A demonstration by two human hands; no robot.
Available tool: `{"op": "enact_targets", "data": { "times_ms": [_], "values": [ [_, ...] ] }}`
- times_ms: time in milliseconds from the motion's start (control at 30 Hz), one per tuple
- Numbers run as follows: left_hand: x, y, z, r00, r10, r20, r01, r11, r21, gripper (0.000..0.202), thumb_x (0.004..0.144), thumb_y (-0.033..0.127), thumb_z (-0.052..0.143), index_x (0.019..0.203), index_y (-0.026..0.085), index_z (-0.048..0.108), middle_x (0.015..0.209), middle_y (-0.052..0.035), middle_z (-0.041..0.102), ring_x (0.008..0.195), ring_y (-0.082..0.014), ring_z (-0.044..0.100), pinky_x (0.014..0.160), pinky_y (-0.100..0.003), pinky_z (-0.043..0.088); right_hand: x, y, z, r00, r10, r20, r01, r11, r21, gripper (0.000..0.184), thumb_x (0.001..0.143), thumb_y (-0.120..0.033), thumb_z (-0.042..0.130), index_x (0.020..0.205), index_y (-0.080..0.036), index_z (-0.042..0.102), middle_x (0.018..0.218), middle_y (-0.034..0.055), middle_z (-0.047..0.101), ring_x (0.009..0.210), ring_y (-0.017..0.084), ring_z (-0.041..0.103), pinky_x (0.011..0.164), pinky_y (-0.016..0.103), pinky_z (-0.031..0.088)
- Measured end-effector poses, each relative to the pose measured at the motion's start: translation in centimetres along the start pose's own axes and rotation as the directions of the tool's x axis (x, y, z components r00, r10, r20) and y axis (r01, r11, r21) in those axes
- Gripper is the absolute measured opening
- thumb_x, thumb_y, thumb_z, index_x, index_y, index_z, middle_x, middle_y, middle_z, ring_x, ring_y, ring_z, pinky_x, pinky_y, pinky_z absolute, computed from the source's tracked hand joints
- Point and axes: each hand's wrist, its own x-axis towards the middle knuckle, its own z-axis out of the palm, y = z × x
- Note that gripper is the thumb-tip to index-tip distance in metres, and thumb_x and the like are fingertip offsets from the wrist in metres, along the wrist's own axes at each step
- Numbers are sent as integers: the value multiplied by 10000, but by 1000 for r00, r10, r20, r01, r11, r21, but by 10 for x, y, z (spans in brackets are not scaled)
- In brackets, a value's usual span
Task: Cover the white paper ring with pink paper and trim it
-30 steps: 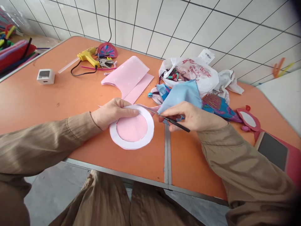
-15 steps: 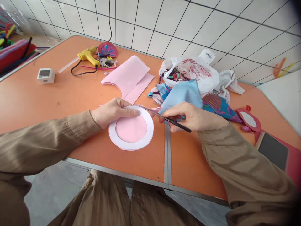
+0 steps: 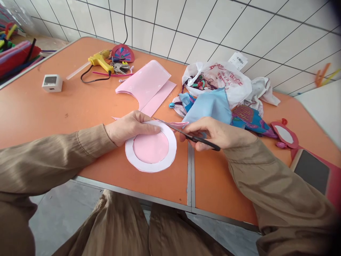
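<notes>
My left hand (image 3: 133, 128) pinches the upper left of a white paper ring (image 3: 171, 153), its thumb lying across the ring. Pink felt (image 3: 150, 148) backs the ring and shows through its round opening. In my right hand (image 3: 210, 133) are black-handled scissors (image 3: 198, 138). Their blades lie along the ring's upper right edge, and the tips reach close to my left fingers. A narrow pink offcut (image 3: 179, 124) curls beside the blades. Just behind the hands lies a larger folded pink felt sheet (image 3: 149, 83) with a curved cutout.
A yellow glue gun (image 3: 100, 61), keys (image 3: 121, 67) and a white cube device (image 3: 52, 83) lie at the back left. Behind my right hand are a white plastic bag (image 3: 226, 81) and blue cloth (image 3: 210, 106). A phone (image 3: 311, 171) rests at the right.
The scissor blades have parted a little, with one tip now showing above the ring's edge. The pink offcut sits slightly further out. My left hand keeps its hold.
</notes>
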Motion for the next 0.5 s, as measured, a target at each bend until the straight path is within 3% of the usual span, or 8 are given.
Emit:
{"op": "enact_targets", "data": {
  "times_ms": [267,500],
  "values": [
    [1,-3,0,999,24,40,-24,1000,-7,91,721,176,769,651,120,755,551,-23,663,584,-149,625,614,-263,511,2,-8,2,999,38,-14,-38,999,-29,323,786,-464,689,921,-170,686,624,4,552,577,124,481,503,257,377],
    [2,-4,-1,998,21,61,-20,999,-25,88,721,165,772,647,120,754,574,-29,681,624,-157,646,653,-272,526,4,-10,2,1000,9,-28,-10,1000,-30,375,756,-480,723,919,-143,701,652,10,557,576,120,495,516,257,415]
  ]
}}
